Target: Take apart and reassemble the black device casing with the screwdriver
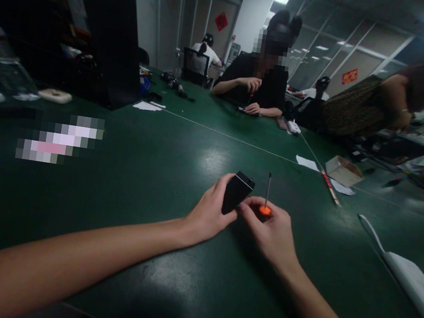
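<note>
— What do the fingers hold at the green table [117,203]?

— The left hand [209,214] wraps its thumb and fingers around a small black box [237,192], tilted upright off the surface near the table's middle. The right hand [270,231] pinches a screwdriver [267,196] with an orange cap, its thin shaft pointing up, while a fingertip touches the box's lower right corner.

— And beyond them?

— A white flat device [412,282] lies at near right; a small cardboard box [343,171] sits farther right. Across the table a seated person in black [257,83] works with what may be a similar tool, though the dim light blurs it.
</note>
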Demonstrator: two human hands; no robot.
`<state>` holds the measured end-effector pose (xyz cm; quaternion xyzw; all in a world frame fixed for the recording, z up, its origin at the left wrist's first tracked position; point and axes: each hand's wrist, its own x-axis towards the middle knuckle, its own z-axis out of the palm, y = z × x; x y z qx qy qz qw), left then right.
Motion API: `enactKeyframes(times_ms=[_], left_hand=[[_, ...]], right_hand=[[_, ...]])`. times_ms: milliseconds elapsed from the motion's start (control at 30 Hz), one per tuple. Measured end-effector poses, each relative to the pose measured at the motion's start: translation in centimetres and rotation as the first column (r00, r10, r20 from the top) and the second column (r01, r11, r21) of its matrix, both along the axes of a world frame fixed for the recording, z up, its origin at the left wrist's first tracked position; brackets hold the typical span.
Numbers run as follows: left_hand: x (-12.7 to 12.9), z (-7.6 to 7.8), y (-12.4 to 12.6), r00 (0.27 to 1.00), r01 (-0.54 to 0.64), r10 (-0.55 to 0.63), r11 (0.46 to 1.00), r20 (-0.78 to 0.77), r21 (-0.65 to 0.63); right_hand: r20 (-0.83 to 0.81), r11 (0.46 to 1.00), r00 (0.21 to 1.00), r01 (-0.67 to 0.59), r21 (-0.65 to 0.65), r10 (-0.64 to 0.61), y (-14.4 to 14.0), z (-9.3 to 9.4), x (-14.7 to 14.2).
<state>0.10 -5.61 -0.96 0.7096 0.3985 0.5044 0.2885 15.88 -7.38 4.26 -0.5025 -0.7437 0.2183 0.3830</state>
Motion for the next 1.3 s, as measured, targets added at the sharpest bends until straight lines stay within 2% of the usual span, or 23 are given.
enactKeyframes(times_ms=[67, 133, 200, 267, 367, 467, 567, 667, 800, 900, 1000, 1100, 1300], left_hand=[[0.0, 0.1, 0.0, 1.0, 0.01, -0.01, 1.0, 0.001, -0.001], [-0.1, 0.2, -0.1, 1.0, 0.021, -0.021, 1.0, 0.004, -0.005], [-0.1, 0.3, -0.1, 0.999, 0.036, -0.036, 0.999, 0.011, -0.015], [-0.2, 0.3, -0.1, 0.999, 0.047, -0.047, 0.999, 0.016, -0.024], [-0.2, 0.4, -0.1, 0.999, 0.04, -0.039, 0.998, 0.016, -0.04], [-0.1, 0.4, -0.1, 0.999, 0.022, -0.02, 0.999, 0.026, -0.049], [-0.1, 0.3, -0.1, 1.0, 0.006, -0.005, 0.999, 0.026, -0.045], [-0.1, 0.2, -0.1, 1.0, -0.006, 0.006, 0.999, 0.007, -0.047], [-0.1, 0.0, 0.0, 1.0, -0.008, 0.008, 1.0, -0.004, -0.023], [-0.1, 0.0, 0.0, 1.0, -0.005, 0.006, 1.0, -0.005, 0.009], [-0.1, -0.1, 0.0, 1.0, 0.001, 0.0, 0.999, -0.015, 0.033], [-0.1, -0.2, 0.1, 0.999, 0.0, 0.002, 0.999, -0.039, 0.033], [0.0, -0.6, 0.2, 0.997, 0.003, 0.0, 1.0, -0.079, 0.029]], right_hand=[[0.209, 0.965, 0.977, -0.09, 0.247, 0.038, 0.1, -0.3, 0.5], [0.395, 0.888, 0.918, -0.212, 0.407, 0.039, 0.4, -0.6, 1.2], [0.523, 0.815, 0.852, -0.317, 0.486, 0.02, 0.7, -0.9, 2.0], [0.589, 0.781, 0.808, -0.374, 0.501, 0.009, 0.8, -1.0, 2.4], [0.568, 0.808, 0.822, -0.359, 0.468, 0.035, 0.8, -0.9, 2.3], [0.36, 0.896, 0.933, -0.18, 0.405, 0.025, 0.5, -0.7, 1.5], [0.111, 0.981, 0.993, 0.003, 0.193, -0.025, 0.1, -0.5, 0.6], [-0.026, 0.999, 0.999, 0.046, -0.018, -0.046, -0.1, -0.4, 0.1], [-0.102, 0.99, 0.993, 0.052, -0.134, -0.066, -0.2, -0.2, -0.2], [-0.081, 0.99, 0.994, 0.07, -0.123, -0.08, -0.3, -0.1, -0.3], [0.032, 0.998, 0.998, 0.055, -0.011, -0.055, -0.4, 0.0, -0.1], [0.179, 0.992, 0.983, 0.007, 0.125, -0.03, -0.6, 0.2, 0.1], [0.37, 0.959, 0.928, -0.144, 0.243, 0.046, -0.9, 0.5, 0.4]])
